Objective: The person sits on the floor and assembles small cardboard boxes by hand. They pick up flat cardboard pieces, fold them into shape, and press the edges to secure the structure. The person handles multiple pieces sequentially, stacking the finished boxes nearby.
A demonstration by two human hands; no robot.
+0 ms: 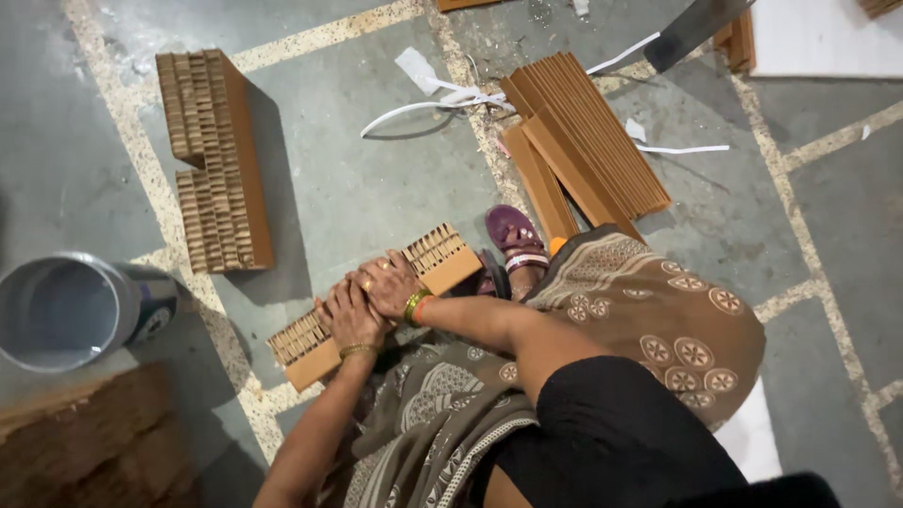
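A brown honeycomb cardboard block (442, 259) lies on the floor in front of me, running from lower left to upper right. My left hand (350, 318) presses down on its middle, fingers curled over the top. My right hand (388, 282) lies partly over the left one and grips the same block. Both wrists carry gold bangles. My foot in a purple sandal (515, 235) rests just right of the block's far end.
A larger stack of honeycomb blocks (214, 160) stands at upper left. A fan of flat brown strips (583, 141) lies at upper centre with white plastic straps (433, 99). A grey bucket (66, 310) sits at left, another brown block (85, 442) at lower left.
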